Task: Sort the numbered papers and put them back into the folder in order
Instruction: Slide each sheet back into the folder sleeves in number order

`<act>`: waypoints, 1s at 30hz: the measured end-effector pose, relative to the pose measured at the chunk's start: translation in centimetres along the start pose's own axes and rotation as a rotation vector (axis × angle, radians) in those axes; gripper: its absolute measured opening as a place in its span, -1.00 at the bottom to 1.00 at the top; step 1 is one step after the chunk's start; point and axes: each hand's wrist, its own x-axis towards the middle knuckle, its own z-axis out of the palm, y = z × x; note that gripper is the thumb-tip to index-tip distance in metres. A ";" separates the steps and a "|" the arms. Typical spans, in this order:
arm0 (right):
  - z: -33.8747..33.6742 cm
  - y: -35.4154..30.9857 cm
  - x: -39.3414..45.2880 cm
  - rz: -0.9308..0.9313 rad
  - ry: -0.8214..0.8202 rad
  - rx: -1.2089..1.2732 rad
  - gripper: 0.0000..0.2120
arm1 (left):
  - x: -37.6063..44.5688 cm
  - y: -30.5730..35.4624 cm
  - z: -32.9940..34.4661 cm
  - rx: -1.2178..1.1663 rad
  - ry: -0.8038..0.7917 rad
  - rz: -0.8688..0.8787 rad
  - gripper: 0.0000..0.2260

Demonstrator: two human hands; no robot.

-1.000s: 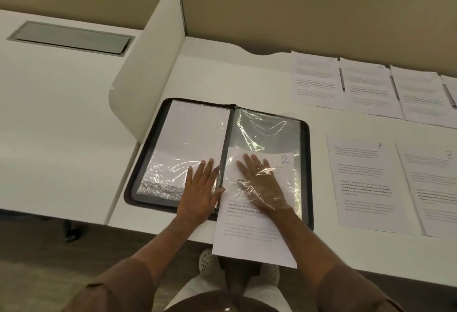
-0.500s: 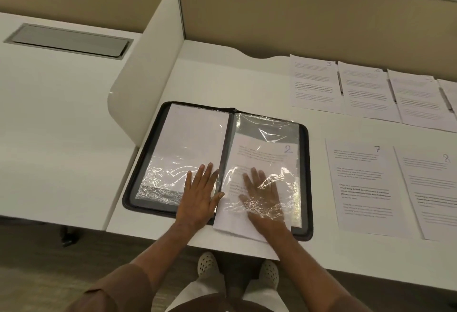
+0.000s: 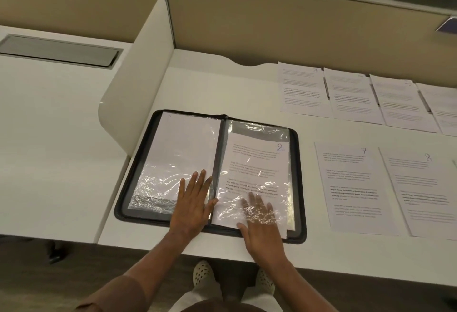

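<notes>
A black zip folder (image 3: 300, 188) lies open on the white desk, with clear plastic sleeves on both sides. The paper numbered 2 (image 3: 254, 163) sits almost fully inside the right sleeve. My right hand (image 3: 259, 222) lies flat on that paper, its fingers under the crinkled plastic. My left hand (image 3: 193, 200) presses flat on the left sleeve beside the spine; a white sheet (image 3: 183, 138) shows inside that sleeve. To the right lie papers 7 (image 3: 351, 188) and 8 (image 3: 425, 193). Paper 3 (image 3: 301, 89) starts a row of sheets at the back.
A curved white divider (image 3: 138, 84) stands left of the folder. A beige partition wall runs along the back. More sheets (image 3: 395, 99) overlap to the right of paper 3. The desk's front edge is just below the folder; my feet show beneath it.
My right hand has pushed paper 2 up into the right sleeve; a second ago about half of it hung over the desk edge. My left hand stayed pressed on the left sleeve.
</notes>
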 end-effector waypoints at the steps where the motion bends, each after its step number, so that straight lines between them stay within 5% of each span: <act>1: 0.2 0.3 0.7 0.013 0.008 -0.009 -0.43 | 0.0 0.0 0.0 0.004 -0.003 0.000 -0.40; 11: 0.7 3.2 6.4 -0.018 0.004 -0.102 -0.43 | -0.1 0.3 -0.3 0.062 -0.039 -0.015 -0.39; 20: -1.6 2.3 6.4 0.059 -0.113 0.101 -0.36 | 0.1 0.3 -0.2 0.091 -0.037 -0.017 -0.39; 25: -3.8 -0.7 2.9 0.394 -0.038 0.894 -0.23 | 0.1 0.2 -0.1 0.075 -0.047 -0.014 -0.38; 30: -6.6 -0.5 0.6 0.907 0.199 1.878 -0.48 | 0.1 -0.3 0.2 0.037 -0.031 0.013 -0.37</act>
